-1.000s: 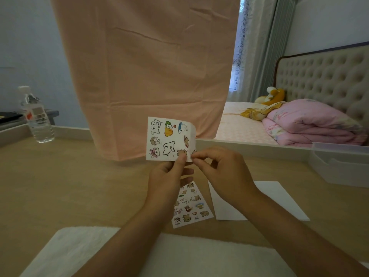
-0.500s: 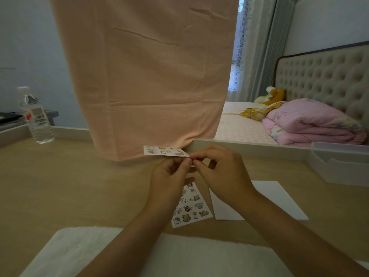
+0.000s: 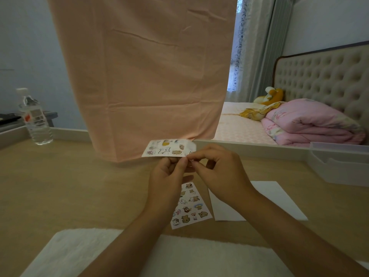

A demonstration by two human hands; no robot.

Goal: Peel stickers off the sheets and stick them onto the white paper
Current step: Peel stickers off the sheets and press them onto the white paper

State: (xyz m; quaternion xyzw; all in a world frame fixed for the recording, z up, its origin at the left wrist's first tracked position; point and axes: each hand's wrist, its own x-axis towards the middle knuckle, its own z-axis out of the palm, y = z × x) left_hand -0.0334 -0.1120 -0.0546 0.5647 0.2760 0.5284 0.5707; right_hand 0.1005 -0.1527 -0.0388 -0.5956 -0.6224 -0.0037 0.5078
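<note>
My left hand point(image 3: 167, 176) pinches the sticker sheet point(image 3: 167, 148), held at twelve o'clock from it; my right hand point(image 3: 217, 172) pinches its corner. The white paper point(image 3: 279, 198), at four o'clock, looks bare, so I judge nearly everything remains.

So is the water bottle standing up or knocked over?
Standing up. The water bottle sits on its base, cap on top.
</note>
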